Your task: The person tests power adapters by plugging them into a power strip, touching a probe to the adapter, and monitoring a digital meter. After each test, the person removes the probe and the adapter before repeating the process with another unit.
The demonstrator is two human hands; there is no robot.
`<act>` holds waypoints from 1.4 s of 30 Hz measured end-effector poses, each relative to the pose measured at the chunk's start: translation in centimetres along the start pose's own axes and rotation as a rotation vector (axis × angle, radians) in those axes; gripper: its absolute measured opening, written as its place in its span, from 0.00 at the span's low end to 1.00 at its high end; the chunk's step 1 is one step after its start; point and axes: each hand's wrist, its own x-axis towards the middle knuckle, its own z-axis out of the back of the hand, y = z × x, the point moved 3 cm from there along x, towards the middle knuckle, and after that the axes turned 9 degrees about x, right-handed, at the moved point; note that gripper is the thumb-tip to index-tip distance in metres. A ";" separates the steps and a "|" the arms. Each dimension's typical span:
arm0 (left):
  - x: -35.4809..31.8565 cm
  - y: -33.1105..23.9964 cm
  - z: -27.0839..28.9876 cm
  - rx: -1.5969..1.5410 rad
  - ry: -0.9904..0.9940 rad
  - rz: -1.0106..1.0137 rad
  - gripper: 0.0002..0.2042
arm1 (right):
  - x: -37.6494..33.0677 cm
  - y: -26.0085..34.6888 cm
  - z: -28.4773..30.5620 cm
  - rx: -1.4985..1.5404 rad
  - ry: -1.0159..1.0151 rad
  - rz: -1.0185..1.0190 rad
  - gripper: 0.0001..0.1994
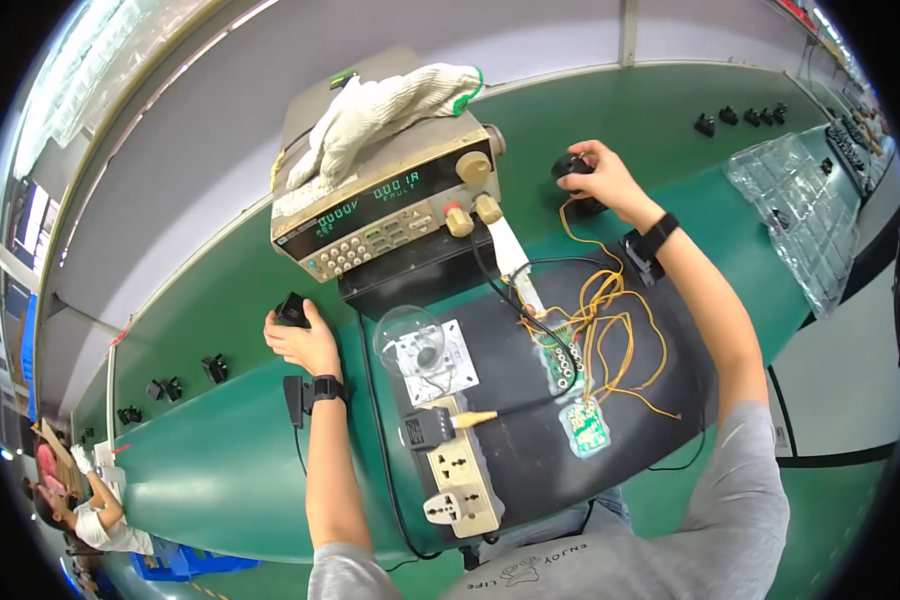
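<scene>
My left hand (305,345) has its fingers closed around a small black block-shaped part (291,310) on the green bench, left of the power supply. Right of that supply, my right hand (610,185) grips a black rounded part (570,167) from above. A yellow wire (573,222) runs from beneath this part toward a tangle of yellow wires (615,300) on the black mat (530,480). Among the wires lies a green circuit board (555,360). Nearer to me is a second small green board (584,428). Both wrists wear black straps.
The bench power supply (375,215) has a lit display and a white knitted glove (390,110) on top. A clear dome (408,335) on a white plate and a power strip (475,500) stand nearer. Black parts (215,368) line the bench; a clear blister tray (795,215) lies right. Another person sits far left.
</scene>
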 end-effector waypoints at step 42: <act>-7.0 2.5 10.5 -0.826 0.293 0.253 0.22 | -30.6 9.4 -16.9 -0.767 0.975 0.709 0.42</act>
